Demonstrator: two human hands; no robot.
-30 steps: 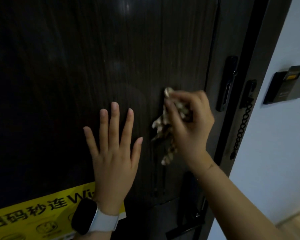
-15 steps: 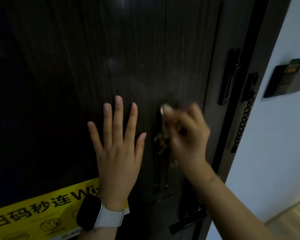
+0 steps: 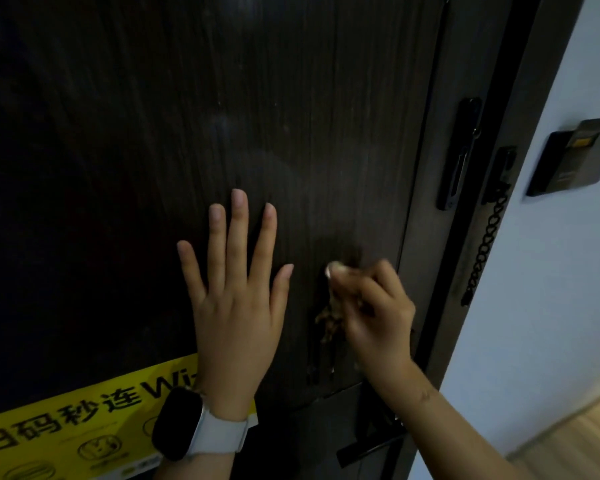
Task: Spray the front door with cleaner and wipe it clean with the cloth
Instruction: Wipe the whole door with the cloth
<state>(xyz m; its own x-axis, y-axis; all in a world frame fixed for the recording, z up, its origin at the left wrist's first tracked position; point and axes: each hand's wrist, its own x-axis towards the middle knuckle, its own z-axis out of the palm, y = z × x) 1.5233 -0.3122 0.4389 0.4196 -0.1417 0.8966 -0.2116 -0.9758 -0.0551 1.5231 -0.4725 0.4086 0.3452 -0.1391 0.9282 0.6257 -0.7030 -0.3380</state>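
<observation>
Door: we face a dark wood-grain front door [image 3: 153,140] at close range; its surface fills most of the view.
Left hand: our left hand [image 3: 238,306] lies flat on the door, fingers straight and spread wide, holding nothing. It sits in much the same spot on the door as a second ago.
Watch: a dark-faced smartwatch [image 3: 175,424] on a pale band sits on the left wrist.
Right hand: our right hand [image 3: 374,313] has its fingers curled round a crumpled patterned cloth [image 3: 329,317], pressing it to the door just right of the left hand. The hand is blurred.
Change: a second ago the right hand was higher on the door, above the level of the left fingertips; half a second ago it was roughly level with them; now it sits below them, beside the left thumb. More of the cloth hung loose below the hand earlier; now only a small tuft shows.
Sticker: a yellow sticker [image 3: 84,420] with dark lettering is on the door at the lower left, partly under the left wrist.
Lock side: a black lock plate [image 3: 459,154] sits near the door edge, and a black door chain [image 3: 482,251] hangs just beside it.
Wall: a pale wall [image 3: 534,306] is on the right, carrying a dark wall panel [image 3: 572,157].
</observation>
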